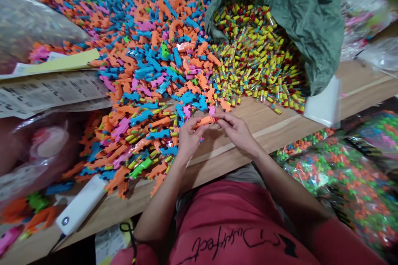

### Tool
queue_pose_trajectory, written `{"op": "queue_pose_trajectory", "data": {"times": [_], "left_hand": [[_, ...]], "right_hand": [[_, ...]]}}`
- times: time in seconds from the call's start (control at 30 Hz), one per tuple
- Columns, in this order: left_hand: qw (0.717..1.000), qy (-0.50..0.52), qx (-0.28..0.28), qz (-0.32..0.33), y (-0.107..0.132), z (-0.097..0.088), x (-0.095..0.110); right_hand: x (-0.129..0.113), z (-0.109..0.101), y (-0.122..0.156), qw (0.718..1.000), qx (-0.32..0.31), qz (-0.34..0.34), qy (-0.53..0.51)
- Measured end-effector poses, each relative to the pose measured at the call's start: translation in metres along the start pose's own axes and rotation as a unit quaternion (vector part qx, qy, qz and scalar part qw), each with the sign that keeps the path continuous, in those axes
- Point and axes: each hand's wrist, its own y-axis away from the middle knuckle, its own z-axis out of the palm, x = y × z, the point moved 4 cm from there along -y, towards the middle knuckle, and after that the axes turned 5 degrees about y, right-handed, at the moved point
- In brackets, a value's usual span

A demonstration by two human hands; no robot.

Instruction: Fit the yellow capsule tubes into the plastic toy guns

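An orange toy car is pinched between the thumb and fingers of my left hand, just above the wooden table. My right hand is closed in a pinch at the car's right end. A tiny reddish bit shows at those fingertips, too small to name. Beyond my hands spreads a big heap of orange, blue, pink and green toy cars. Small clear tubes with yellow wraps and red ends spill from a green sack to the right. More cars, mixed with yellow tubes, lie left of my left hand.
A white power bank with a cable lies at the table's front left. Printed cardboard and a clear plastic bag stand at the left. A white box sits by the sack. Filled clear bags are below the table's right edge.
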Motion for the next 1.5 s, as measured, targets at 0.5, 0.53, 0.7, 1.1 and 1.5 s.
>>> {"op": "queue_pose_trajectory", "data": {"times": [0.5,0.53,0.7,1.1,1.5], "left_hand": [[0.920,-0.274,-0.085,0.268,0.004,-0.007,0.022],[0.910,-0.283,-0.095,0.289,0.006,-0.006,0.022],[0.881,-0.307,-0.092,0.348,0.021,0.003,0.022],[0.848,-0.456,0.191,0.193,0.012,-0.162,0.073],[0.860,-0.463,-0.184,0.108,-0.025,-0.037,-0.024]], "right_hand": [[0.010,0.003,0.004,0.993,-0.077,0.084,-0.044],[0.011,0.003,0.005,0.992,-0.090,0.085,-0.034],[0.006,0.007,0.015,0.990,-0.093,0.025,0.100],[0.027,-0.073,-0.033,0.975,0.050,-0.060,0.206],[0.074,-0.074,-0.042,0.900,-0.040,-0.094,0.424]]}}
